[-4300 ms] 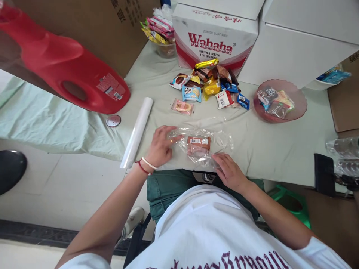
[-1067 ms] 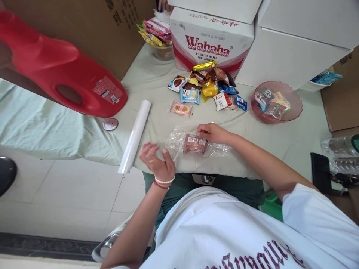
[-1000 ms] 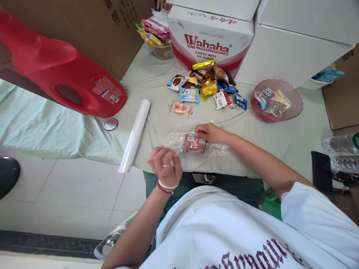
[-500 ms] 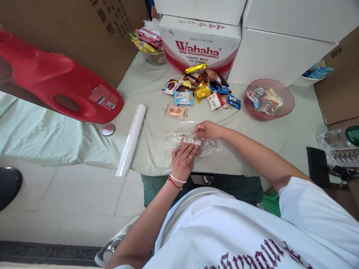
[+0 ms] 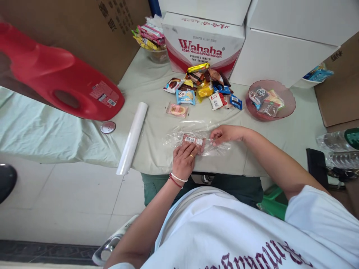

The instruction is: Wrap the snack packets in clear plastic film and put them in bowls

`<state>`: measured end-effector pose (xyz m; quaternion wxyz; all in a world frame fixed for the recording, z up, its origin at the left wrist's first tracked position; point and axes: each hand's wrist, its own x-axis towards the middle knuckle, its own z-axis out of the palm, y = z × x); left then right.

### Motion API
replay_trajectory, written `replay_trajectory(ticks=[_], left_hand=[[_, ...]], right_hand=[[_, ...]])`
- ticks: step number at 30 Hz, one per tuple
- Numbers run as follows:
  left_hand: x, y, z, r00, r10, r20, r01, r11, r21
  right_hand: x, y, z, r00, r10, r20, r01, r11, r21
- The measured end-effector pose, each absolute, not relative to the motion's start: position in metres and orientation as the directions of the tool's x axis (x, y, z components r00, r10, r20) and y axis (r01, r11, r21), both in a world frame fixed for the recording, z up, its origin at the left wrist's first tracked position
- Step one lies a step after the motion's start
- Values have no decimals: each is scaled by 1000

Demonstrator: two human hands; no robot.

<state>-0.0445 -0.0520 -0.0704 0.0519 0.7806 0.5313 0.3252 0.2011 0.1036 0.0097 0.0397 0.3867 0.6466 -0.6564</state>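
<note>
A brown snack packet with a barcode lies on a sheet of clear plastic wrap near the table's front edge. My left hand rests flat on the packet's near side, fingers stretched out. My right hand sits just right of the packet, fingers pinched on the plastic wrap. A roll of wrap lies to the left.
A pile of wrapped snacks lies behind, one pink packet apart from it. A pink bowl of snacks stands at right, a Wahaha box and white boxes behind. A red jug and a round metal lid lie at left.
My left hand came back from the table edge and settled on the packet. My right hand slid from the packet's top to its right side, pinching the wrap.
</note>
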Motion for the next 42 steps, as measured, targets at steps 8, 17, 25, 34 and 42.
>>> replay_trajectory(ticks=[8,17,25,34,42], left_hand=[[-42,-51,-67,221,832,509,774,-467,428],[-47,-53,-66,239,846,477,754,-471,457],[-46,-52,-68,169,831,531,719,-472,510],[-46,-52,-72,102,851,516,717,-423,555],[-48,-40,-68,60,853,519,724,-395,565]], right_hand=[[220,132,17,-509,785,-354,646,76,-759],[80,162,-19,-828,548,119,454,780,-430],[37,200,-21,-830,558,2,482,718,-502],[46,199,-21,-957,288,-23,264,841,-472],[35,219,-15,-937,323,-130,319,647,-693]])
